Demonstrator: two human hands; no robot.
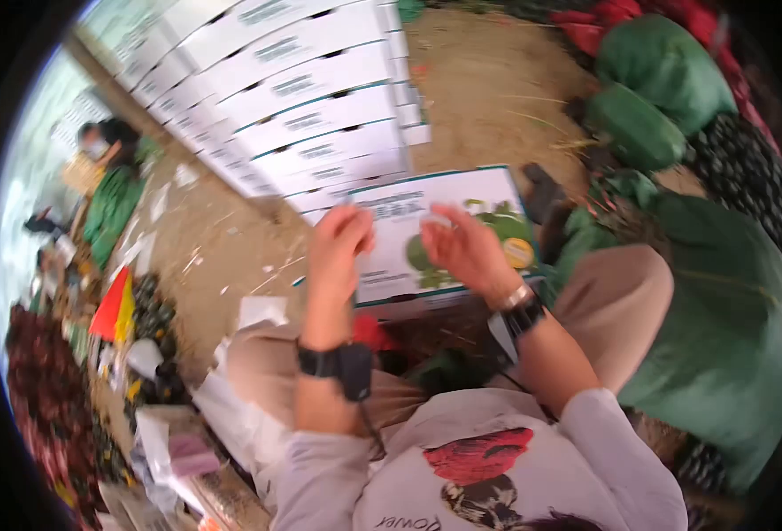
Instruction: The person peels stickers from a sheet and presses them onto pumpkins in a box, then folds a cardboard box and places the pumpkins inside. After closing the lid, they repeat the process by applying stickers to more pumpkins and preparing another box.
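A closed white carton with green fruit pictures and a yellow round mark lies in front of my knees. Over its left edge is my left hand, fingers curled together; whatever it may hold is too blurred to make out. My right hand hovers above the carton's middle, its fingers bent and apart, with nothing distinct between them. Both wrists wear black straps with small devices.
Tall stacks of white cartons rise just beyond. Large green sacks lie to the right, with dark netted produce. At left are red net bags, a red and yellow item, and a seated person farther off.
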